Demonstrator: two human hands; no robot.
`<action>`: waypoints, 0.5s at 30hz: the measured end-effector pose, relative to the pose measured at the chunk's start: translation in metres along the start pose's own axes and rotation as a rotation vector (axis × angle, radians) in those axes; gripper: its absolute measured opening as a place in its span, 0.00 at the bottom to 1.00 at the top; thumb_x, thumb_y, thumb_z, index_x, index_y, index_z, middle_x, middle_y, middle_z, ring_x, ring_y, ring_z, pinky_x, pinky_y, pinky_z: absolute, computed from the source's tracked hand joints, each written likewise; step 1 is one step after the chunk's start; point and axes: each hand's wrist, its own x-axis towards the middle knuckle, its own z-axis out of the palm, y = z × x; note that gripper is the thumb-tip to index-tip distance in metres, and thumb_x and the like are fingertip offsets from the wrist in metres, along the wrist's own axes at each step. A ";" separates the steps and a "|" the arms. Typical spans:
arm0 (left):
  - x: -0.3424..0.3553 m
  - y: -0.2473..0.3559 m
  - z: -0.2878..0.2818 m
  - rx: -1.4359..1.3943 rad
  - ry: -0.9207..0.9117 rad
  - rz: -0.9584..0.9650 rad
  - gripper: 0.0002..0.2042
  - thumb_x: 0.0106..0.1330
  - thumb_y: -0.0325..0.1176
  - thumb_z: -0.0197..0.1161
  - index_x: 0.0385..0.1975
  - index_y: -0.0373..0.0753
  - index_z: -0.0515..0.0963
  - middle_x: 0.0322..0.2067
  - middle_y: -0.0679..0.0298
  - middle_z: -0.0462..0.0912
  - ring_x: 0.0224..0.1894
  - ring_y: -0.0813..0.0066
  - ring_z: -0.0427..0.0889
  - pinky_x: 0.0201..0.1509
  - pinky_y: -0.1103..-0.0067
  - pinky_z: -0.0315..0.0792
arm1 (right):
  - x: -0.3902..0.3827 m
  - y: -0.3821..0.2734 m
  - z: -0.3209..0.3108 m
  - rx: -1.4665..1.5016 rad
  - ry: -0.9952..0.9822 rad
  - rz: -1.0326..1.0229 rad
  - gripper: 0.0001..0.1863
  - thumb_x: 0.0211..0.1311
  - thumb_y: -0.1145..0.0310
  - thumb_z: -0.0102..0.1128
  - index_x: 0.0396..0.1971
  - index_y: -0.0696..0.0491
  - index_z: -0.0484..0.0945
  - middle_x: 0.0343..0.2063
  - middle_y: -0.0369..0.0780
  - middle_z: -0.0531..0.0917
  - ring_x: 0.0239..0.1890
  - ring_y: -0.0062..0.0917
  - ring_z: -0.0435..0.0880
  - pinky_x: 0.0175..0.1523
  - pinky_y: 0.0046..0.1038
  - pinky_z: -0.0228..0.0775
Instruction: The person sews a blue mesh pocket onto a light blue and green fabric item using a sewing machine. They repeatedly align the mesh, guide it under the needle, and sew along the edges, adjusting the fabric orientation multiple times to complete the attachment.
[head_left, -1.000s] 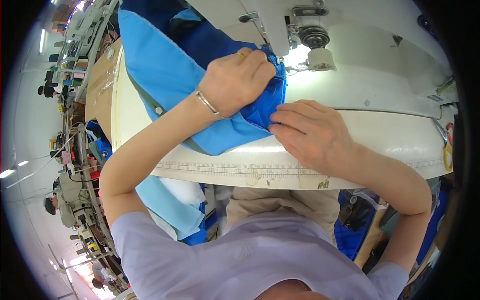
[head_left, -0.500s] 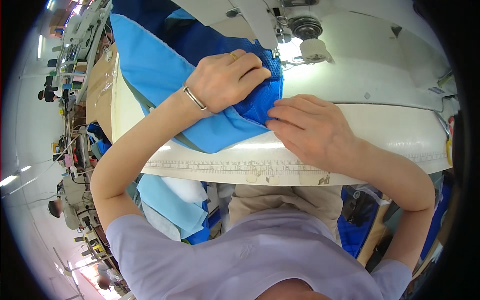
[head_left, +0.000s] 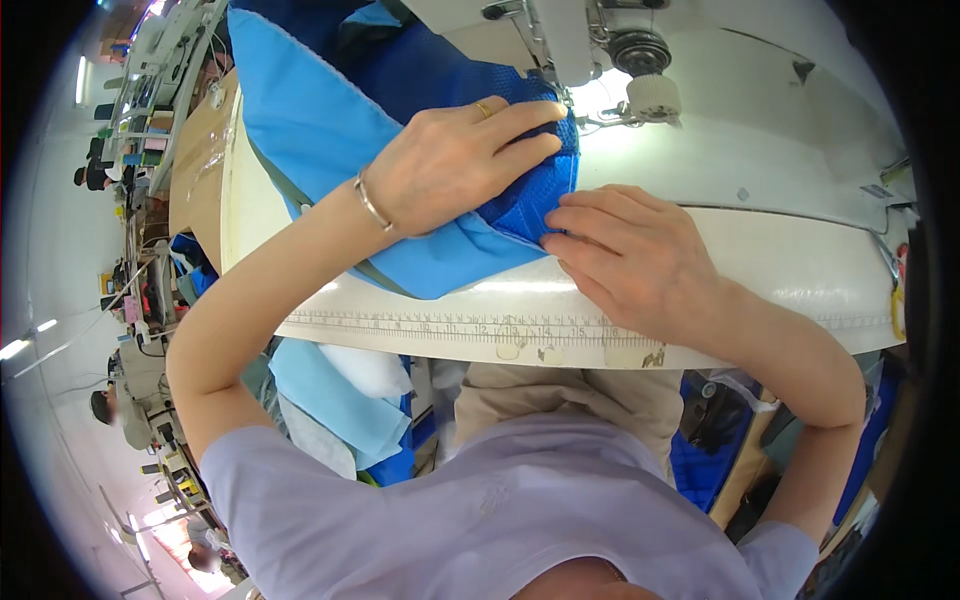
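Bright blue mesh fabric (head_left: 515, 208) lies with its front end under the needle area of a white sewing machine (head_left: 562, 40). Light blue cloth (head_left: 310, 110) is joined with it and spreads to the left, dark blue cloth (head_left: 420, 70) behind. My left hand (head_left: 445, 165), wearing a ring and a bracelet, rests on the fabric with index and middle fingers stretched apart, the index tip close to the presser foot. At the near right corner, my right hand (head_left: 645, 255) pinches the fabric's edge between thumb and fingers. Its thumb is partly hidden.
The white table (head_left: 760, 260) has a printed ruler strip (head_left: 480, 328) along its curved front edge. Yellow-handled scissors (head_left: 897, 305) hang at the far right. Pale blue and white cloth pieces (head_left: 345, 400) lie below the table. Other machines and people (head_left: 105, 405) are at left.
My left index finger has straightened from a curled position and reaches forward toward the presser foot. My right hand keeps its pinch on the edge. The view has tilted slightly.
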 end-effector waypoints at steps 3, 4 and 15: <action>-0.001 -0.003 0.003 0.005 0.059 0.009 0.18 0.52 0.26 0.65 0.46 0.35 0.83 0.42 0.61 0.86 0.36 0.66 0.86 0.35 0.76 0.82 | 0.001 -0.001 0.000 0.003 0.010 -0.003 0.12 0.49 0.74 0.67 0.37 0.58 0.86 0.41 0.41 0.86 0.48 0.31 0.84 0.56 0.32 0.78; -0.001 -0.004 0.005 0.010 0.084 0.021 0.18 0.52 0.26 0.66 0.45 0.35 0.83 0.42 0.61 0.86 0.36 0.67 0.86 0.34 0.76 0.82 | 0.001 -0.002 -0.001 0.005 0.010 -0.003 0.12 0.49 0.74 0.67 0.36 0.58 0.86 0.41 0.41 0.86 0.49 0.31 0.84 0.56 0.32 0.78; 0.001 0.004 0.011 0.190 0.011 0.071 0.17 0.51 0.27 0.67 0.43 0.35 0.84 0.38 0.63 0.85 0.34 0.69 0.85 0.32 0.78 0.81 | -0.001 -0.001 0.002 -0.024 0.000 -0.015 0.14 0.46 0.74 0.67 0.37 0.59 0.86 0.42 0.41 0.86 0.49 0.31 0.84 0.56 0.32 0.78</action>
